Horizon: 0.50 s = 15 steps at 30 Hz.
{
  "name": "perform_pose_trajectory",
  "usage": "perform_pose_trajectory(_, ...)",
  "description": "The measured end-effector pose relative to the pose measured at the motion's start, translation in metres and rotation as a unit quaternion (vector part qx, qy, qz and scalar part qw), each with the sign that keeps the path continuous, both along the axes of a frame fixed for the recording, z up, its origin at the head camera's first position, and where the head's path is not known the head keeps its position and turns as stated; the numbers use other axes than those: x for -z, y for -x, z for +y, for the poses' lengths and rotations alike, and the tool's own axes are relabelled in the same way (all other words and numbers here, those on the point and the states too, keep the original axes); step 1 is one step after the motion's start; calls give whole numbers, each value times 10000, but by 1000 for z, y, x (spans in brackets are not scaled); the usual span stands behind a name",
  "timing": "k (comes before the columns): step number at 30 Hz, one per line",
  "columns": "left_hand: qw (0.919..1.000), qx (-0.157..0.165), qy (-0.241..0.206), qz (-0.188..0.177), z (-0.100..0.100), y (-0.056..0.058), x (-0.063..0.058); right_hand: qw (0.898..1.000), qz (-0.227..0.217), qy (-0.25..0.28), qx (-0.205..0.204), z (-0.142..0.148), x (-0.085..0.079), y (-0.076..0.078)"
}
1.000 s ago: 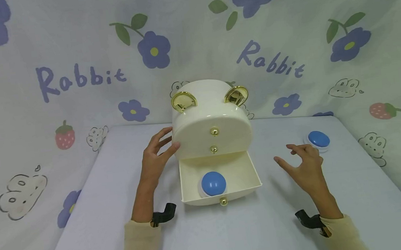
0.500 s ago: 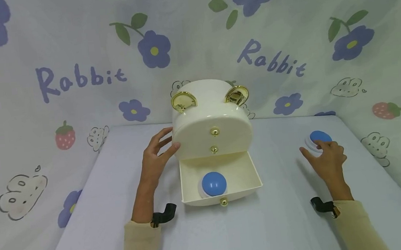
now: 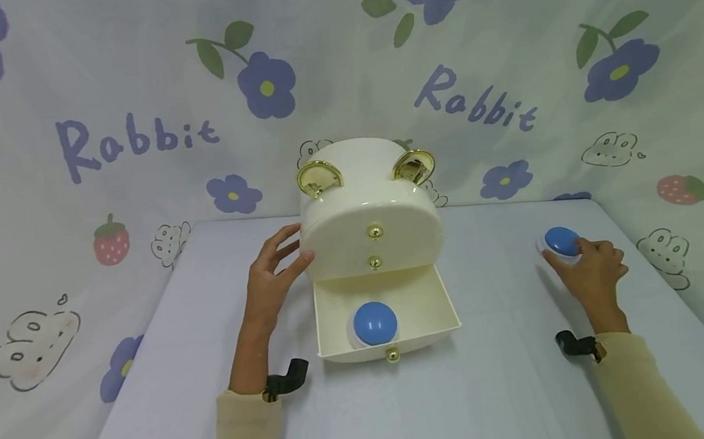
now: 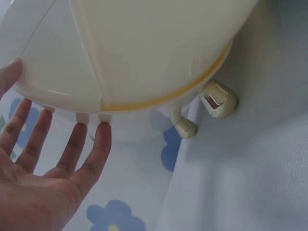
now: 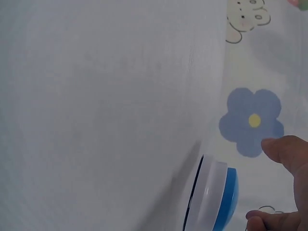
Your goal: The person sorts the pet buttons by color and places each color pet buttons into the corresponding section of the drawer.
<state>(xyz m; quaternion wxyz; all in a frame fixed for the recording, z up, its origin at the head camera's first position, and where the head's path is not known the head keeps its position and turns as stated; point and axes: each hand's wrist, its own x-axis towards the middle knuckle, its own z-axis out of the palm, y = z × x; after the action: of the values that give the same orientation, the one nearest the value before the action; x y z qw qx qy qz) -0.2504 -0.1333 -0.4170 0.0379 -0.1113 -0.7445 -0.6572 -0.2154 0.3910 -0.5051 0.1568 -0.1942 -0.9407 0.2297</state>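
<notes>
A cream drawer box (image 3: 367, 239) with gold ears and round gold knobs stands at the middle of the table. Its lowest drawer (image 3: 420, 305) is pulled out, and a blue-domed push button (image 3: 375, 323) on a white base sits inside. My left hand (image 3: 268, 277) rests on the box's left side, fingers almost straight and thumb at the front edge; the left wrist view shows the fingertips along the box (image 4: 159, 53). At the right, my right hand (image 3: 593, 274) spreads thumb and fingers around a second blue push button (image 3: 561, 242). In the right wrist view, a gap separates the fingers (image 5: 284, 149) from this button (image 5: 211, 197).
The white table (image 3: 409, 412) runs up to a printed cloth (image 3: 348, 50) behind and at both sides. Two short legs (image 4: 219, 100) show under the box in the left wrist view.
My right hand has moved right and slightly away from me, reaching the button at the right. The left hand stays on the box; the drawer and its button have not moved.
</notes>
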Motion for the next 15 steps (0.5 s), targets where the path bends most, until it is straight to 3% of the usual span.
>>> perform_pose_trajectory(15,10000,-7,9,26,0,1,3,9947,-946,22,404,22,8,13)
